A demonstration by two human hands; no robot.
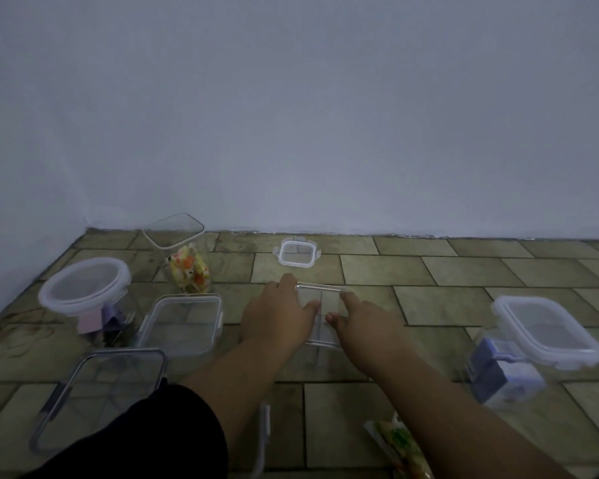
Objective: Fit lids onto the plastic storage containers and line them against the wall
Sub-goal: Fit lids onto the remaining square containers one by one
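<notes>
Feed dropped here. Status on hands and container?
Left hand and right hand hold lidless clear container. Small square lid lies beyond, nearer wall. Nothing between them.

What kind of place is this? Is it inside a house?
Probably the floor of a room in a home. A stone-patterned tiled floor meets a plain painted wall. Household storage containers stand on it. The left hand and right hand hold one clear container.
</notes>
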